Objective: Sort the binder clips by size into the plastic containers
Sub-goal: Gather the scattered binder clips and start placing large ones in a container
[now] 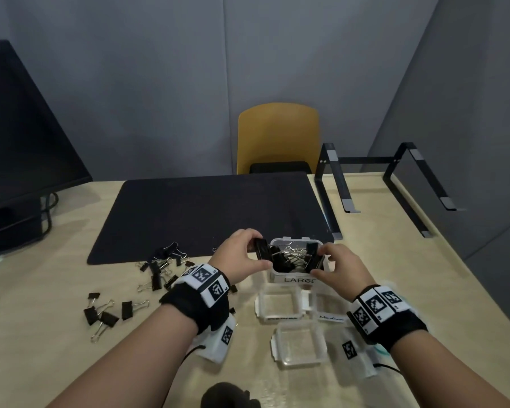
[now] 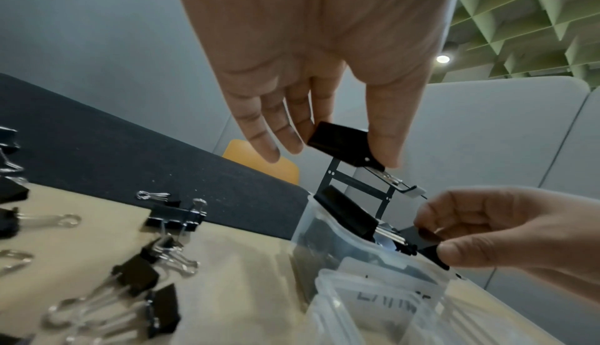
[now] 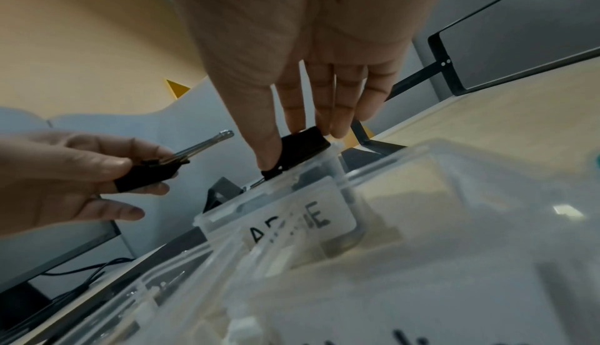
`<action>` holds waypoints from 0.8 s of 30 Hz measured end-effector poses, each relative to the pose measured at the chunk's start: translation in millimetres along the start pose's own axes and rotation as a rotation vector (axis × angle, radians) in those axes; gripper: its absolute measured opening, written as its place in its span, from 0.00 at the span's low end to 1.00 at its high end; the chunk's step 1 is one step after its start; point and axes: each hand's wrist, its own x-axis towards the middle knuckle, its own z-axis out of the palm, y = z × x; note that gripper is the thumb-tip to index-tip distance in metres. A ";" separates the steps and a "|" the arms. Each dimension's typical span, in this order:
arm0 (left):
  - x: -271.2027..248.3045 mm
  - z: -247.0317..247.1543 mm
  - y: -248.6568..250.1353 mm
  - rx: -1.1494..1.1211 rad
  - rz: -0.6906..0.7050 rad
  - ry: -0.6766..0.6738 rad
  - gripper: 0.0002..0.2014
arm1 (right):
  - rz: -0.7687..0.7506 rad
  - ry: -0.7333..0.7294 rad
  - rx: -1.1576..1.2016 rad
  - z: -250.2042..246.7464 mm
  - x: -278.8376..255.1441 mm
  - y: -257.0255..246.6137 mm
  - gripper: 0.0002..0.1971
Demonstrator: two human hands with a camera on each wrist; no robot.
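Note:
The clear container labelled LARGE (image 1: 299, 280) holds several large black binder clips. My left hand (image 1: 255, 251) pinches a large black clip (image 1: 262, 248) just above the container's left rim; in the left wrist view the clip (image 2: 344, 146) sits between thumb and fingers. At the right rim, my right hand (image 1: 321, 262) pinches another large clip (image 1: 312, 254), seen as the clip (image 3: 302, 150) resting partly inside the container (image 3: 276, 219). A heap of loose clips (image 1: 159, 269) and a second group of clips (image 1: 103, 313) lie on the table to the left.
Nearer me stand two empty clear containers (image 1: 278, 316) (image 1: 301, 360) and one marked Medium (image 1: 330, 318). A dark mat (image 1: 206, 210) lies behind, a monitor (image 1: 18, 160) stands far left, a black laptop stand (image 1: 395, 184) at the right, and a yellow chair (image 1: 277, 136) beyond the table.

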 end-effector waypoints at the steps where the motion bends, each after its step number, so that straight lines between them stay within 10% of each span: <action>1: 3.6 4.3 2.5 0.012 0.001 0.005 0.27 | -0.013 -0.010 0.003 -0.7 0.6 1.2 0.21; 24: 32.6 60.3 20.1 0.280 0.002 -0.008 0.30 | -0.059 -0.063 0.192 -5.3 14.8 26.4 0.25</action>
